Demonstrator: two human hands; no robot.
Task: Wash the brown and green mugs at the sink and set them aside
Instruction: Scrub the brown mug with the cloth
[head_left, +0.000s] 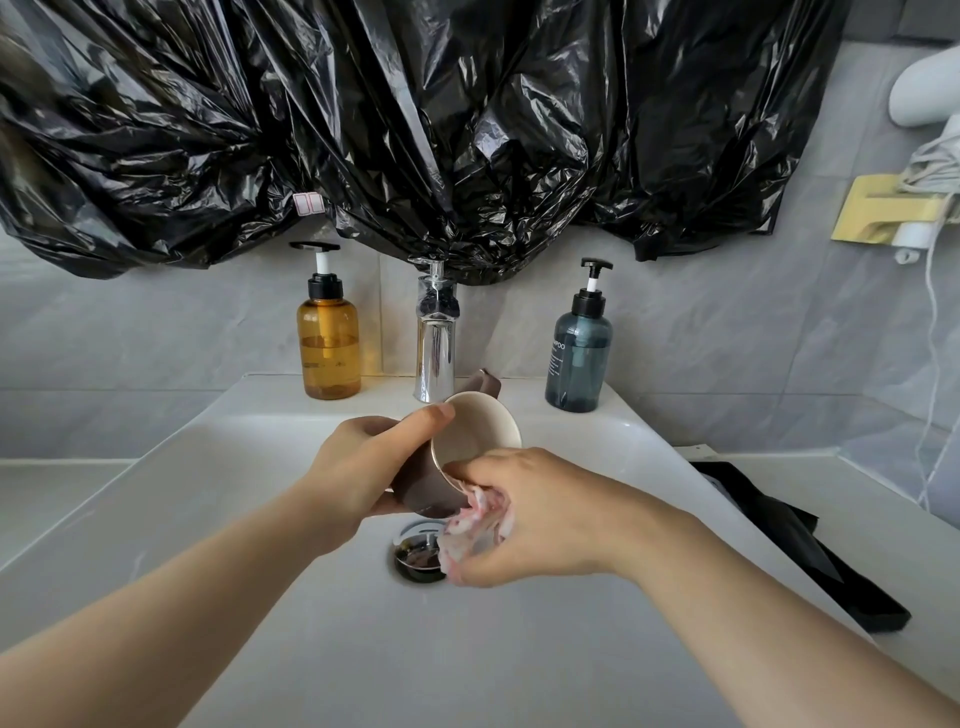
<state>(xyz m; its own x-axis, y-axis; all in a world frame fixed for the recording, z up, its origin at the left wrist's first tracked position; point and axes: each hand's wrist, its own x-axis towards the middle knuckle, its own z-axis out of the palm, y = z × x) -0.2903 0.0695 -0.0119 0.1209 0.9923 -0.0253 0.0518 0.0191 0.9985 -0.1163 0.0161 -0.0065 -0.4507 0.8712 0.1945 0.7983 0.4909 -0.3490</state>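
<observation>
While scrubbing over the big white sink (208, 571), got the brown mug (462, 441) tipped sideways just under the chrome tap (435, 353). Left hand (363, 467) fingers wrapped round its side, right hand (545, 514) fingers clamped on a sudsy pinkish cloth (475, 535) at the rim.

Sink basin (234, 493) open left of and in front of drain (418, 558). Back ledge tight: faucet (435, 338) between amber bottle (328, 343) and blue bottle (579, 353). Folded black plastic (795, 540) lies across right counter (857, 499).

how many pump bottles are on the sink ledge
2: an amber bottle left of the faucet, and a dark blue bottle right of it. No others appear hidden.
</observation>
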